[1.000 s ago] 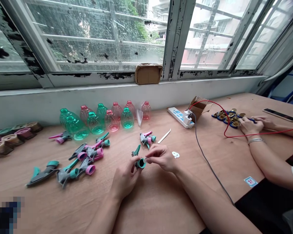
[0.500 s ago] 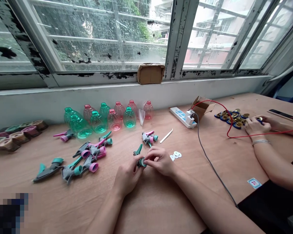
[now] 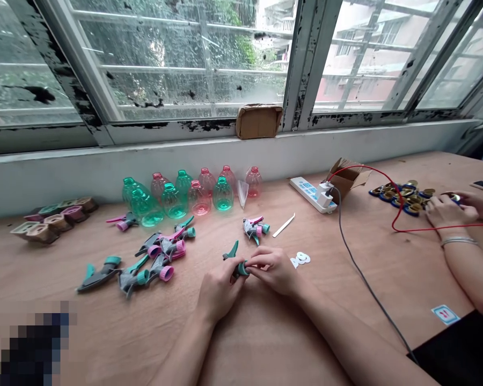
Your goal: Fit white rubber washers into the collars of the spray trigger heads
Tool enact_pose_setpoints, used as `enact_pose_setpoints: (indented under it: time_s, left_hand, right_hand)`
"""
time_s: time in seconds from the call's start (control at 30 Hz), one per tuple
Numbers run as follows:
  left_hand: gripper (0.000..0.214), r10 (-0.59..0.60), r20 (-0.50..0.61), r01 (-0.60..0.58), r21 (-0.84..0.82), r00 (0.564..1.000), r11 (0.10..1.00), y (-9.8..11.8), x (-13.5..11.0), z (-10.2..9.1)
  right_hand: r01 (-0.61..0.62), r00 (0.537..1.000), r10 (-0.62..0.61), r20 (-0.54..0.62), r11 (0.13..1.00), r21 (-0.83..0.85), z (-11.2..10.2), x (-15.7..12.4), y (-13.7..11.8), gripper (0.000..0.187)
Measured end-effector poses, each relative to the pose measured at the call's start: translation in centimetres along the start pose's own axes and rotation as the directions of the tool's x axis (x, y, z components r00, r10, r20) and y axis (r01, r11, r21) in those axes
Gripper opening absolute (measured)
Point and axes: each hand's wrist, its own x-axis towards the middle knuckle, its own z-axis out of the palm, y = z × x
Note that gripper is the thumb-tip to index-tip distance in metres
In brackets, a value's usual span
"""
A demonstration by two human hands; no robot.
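My left hand (image 3: 219, 289) grips a grey spray trigger head (image 3: 234, 265) with a teal trigger (image 3: 231, 251) sticking up past my fingers. My right hand (image 3: 271, 271) pinches a teal collar (image 3: 242, 269) at the nozzle end of that head, and its fingers hide most of the joint. Just beyond my right hand lie white washers (image 3: 301, 259) on the table. A loose grey and pink sprayer head (image 3: 254, 229) rests farther ahead, out of reach of my fingertips.
Several sprayer heads (image 3: 156, 262) lie to the left on the plywood table (image 3: 261, 343). Teal and pink plastic bottles (image 3: 189, 197) stand along the wall. To the right are a power strip (image 3: 312, 194), a red wire (image 3: 394, 214) and a co-worker's hands (image 3: 451, 210) at gold and blue caps (image 3: 402, 198).
The whole scene has slid right and slightly up in view as my head turned. Both my hands stay on the sprayer head, and my right fingers have closed in around its teal collar.
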Motion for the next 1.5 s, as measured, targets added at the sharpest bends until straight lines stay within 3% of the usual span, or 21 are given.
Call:
enact_pose_setpoints:
  time_s: [0.33, 0.7, 0.93, 1.17, 1.33, 1.5]
  left_hand:
    - [0.028, 0.008, 0.008, -0.008, -0.021, 1.0, 1.0, 0.0, -0.1, -0.1]
    - [0.027, 0.02, 0.0, -0.02, 0.018, 1.0, 1.0, -0.1, 0.0, 0.2]
    - [0.039, -0.051, 0.061, 0.052, -0.015, 0.997, 0.999, -0.2, 0.3, -0.1]
    - [0.044, -0.111, 0.04, 0.116, -0.134, 0.993, 0.984, -0.3, 0.4, -0.1]
    - [0.052, -0.08, -0.156, 0.065, -0.1, 0.985, 0.993, -0.1, 0.6, -0.3]
    - [0.048, -0.072, -0.134, 0.063, -0.069, 0.988, 0.996, -0.4, 0.4, -0.3]
  right_hand:
    - [0.035, 0.999, -0.035, 0.015, 0.999, -0.027, 0.0, -0.2, -0.3, 0.014]
    - [-0.013, 1.0, 0.013, 0.001, 0.997, -0.07, 0.2, -0.3, -0.3, 0.012]
    - [-0.019, 0.997, 0.024, 0.072, 0.997, -0.069, -0.3, 0.1, -1.0, 0.038]
    - [-0.047, 0.994, 0.067, 0.083, 0.975, -0.217, 0.2, 1.0, -1.4, 0.039]
    - [-0.015, 0.997, 0.042, 0.066, 0.931, -0.365, 0.6, 3.1, -1.2, 0.045]
    - [-0.082, 0.989, 0.137, 0.06, 0.832, -0.549, 1.2, 5.6, -0.4, 0.026]
